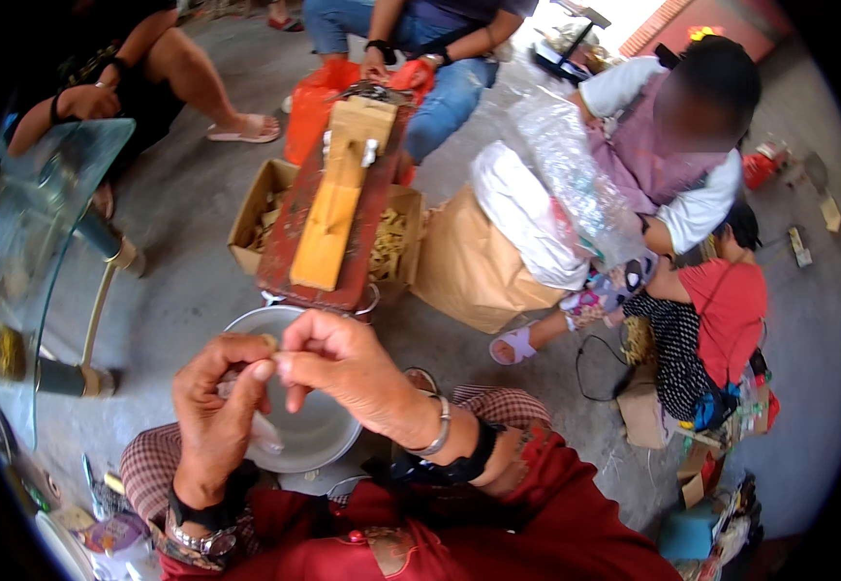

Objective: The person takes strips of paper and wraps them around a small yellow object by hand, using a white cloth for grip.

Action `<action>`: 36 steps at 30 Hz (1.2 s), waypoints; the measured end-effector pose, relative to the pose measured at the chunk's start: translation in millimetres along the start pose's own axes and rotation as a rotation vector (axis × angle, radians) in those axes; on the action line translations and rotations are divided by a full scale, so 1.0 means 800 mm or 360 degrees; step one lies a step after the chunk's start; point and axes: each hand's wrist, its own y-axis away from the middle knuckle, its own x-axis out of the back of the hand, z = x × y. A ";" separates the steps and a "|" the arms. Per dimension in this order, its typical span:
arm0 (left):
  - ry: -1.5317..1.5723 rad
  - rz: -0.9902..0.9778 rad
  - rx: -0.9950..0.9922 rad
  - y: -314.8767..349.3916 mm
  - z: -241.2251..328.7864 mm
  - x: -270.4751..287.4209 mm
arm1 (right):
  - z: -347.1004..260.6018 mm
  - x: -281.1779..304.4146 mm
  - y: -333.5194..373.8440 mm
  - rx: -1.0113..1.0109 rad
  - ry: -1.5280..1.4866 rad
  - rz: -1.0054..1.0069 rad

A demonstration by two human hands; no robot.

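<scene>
My left hand [215, 412] is closed, thumb against fingers, around a small yellowish piece [270, 343] too small to name. A whitish, see-through thing [264, 436], which looks like thin plastic, hangs below the same palm. Close beside it, my right hand [348, 373] pinches thumb and forefinger together at that piece; what lies between those fingertips is hidden. Both hands are raised over a pale grey basin [328, 441], its inside partly covered by them. Past the basin, a yellow wooden board [328, 237] with a small upright peg lies on a narrow red bench [287, 247].
Cardboard boxes [246, 218] holding yellowish pieces flank the bench. A glass table [47, 223] stands at left. At the bench's far end a person handles a red bag [312, 111]. Right of it sit a large brown sack [479, 257], another person [672, 145] and a child [721, 310].
</scene>
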 end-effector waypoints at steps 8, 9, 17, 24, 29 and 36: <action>0.0180 -0.0107 0.0263 -0.004 0.014 0.008 | -0.003 0.012 0.001 -0.0051 0.0255 -0.0192; 0.0232 -0.0115 0.0283 -0.004 0.014 0.009 | -0.004 0.010 0.002 -0.0038 0.0280 -0.0212; 0.0396 -0.0135 0.0323 -0.004 0.012 0.014 | -0.004 0.005 -0.001 -0.0069 0.0223 -0.0294; 0.0463 -0.0155 0.0340 -0.005 0.007 0.014 | 0.004 0.007 -0.003 0.0015 0.0155 -0.0240; 0.0500 -0.0161 0.0329 -0.005 0.008 0.010 | 0.005 0.005 -0.003 0.0028 0.0107 -0.0206; 0.0350 -0.0151 0.0202 -0.001 0.005 0.006 | 0.009 0.006 -0.005 0.0078 0.0071 -0.0179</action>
